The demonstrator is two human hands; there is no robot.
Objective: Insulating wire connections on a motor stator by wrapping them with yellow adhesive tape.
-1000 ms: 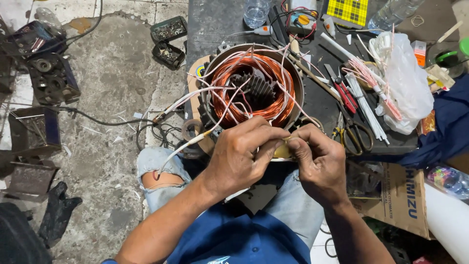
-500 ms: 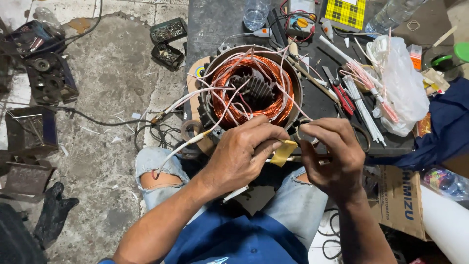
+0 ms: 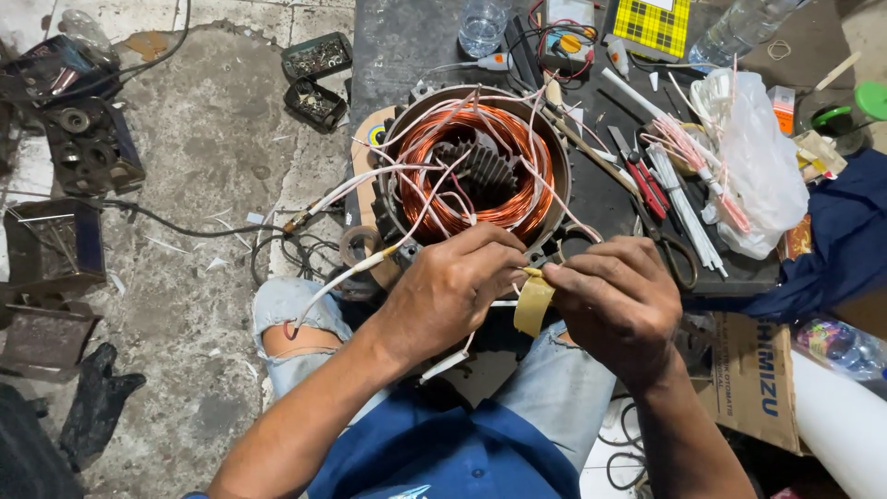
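Observation:
A round motor stator [image 3: 476,171] with copper windings and several white sleeved leads sits on a dark board in front of me. Both hands meet at its near rim. My left hand [image 3: 453,291] pinches the end of a strip of yellowish tape [image 3: 533,302] against a lead there. My right hand [image 3: 619,305] grips the same strip, which hangs down between the two hands. A white lead [image 3: 356,270] trails left from under my left hand.
Red-handled pliers [image 3: 644,183], scissors [image 3: 673,249] and white sleeving lie right of the stator beside a plastic bag [image 3: 762,166]. A tape roll [image 3: 362,245] sits at the stator's left. Metal parts [image 3: 83,148] and trays [image 3: 319,55] lie on the concrete floor. A cardboard box [image 3: 753,379] is at right.
My hands have drawn slightly apart and the tape strip now hangs visible between them. The right hand shifted a little right.

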